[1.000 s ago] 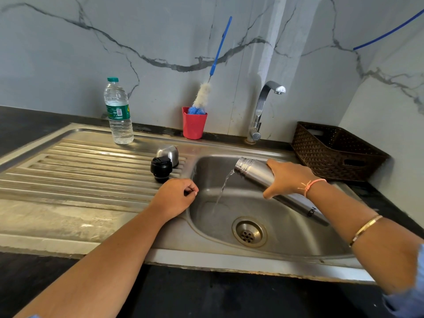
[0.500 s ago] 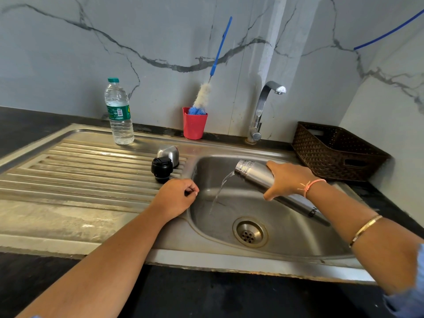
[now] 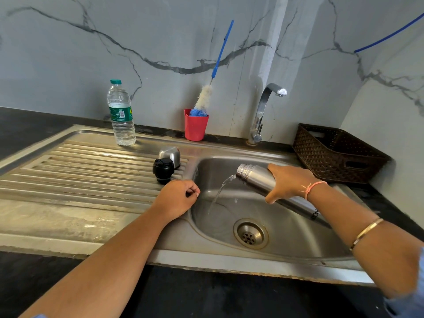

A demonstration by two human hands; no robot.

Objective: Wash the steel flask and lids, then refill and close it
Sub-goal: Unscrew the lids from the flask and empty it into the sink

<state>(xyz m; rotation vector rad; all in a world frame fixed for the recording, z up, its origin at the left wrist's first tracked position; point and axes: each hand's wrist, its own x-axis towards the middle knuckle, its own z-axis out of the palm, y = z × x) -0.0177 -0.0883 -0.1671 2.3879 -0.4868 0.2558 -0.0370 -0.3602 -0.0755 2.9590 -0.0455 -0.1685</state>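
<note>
My right hand (image 3: pixel 288 183) grips the steel flask (image 3: pixel 257 177) around its upper body and holds it tilted over the sink basin (image 3: pixel 296 235), mouth pointing left. A thin stream of water (image 3: pixel 220 191) runs from the mouth into the basin. My left hand (image 3: pixel 177 198) rests as a loose fist on the basin's left rim, holding nothing. On the ribbed drainboard (image 3: pixel 80 171) just behind that hand stand the black inner lid (image 3: pixel 163 169) and the steel cap (image 3: pixel 170 154), touching each other.
A plastic water bottle (image 3: pixel 121 115) stands at the back of the drainboard. A red cup (image 3: pixel 196 125) holding a blue-handled bottle brush (image 3: pixel 204 97) sits by the wall. The tap (image 3: pixel 263 111) is behind the basin, a dark woven basket (image 3: pixel 337 152) at the right.
Water keeps pouring from the tilted flask. The hands and the flask have hardly moved.
</note>
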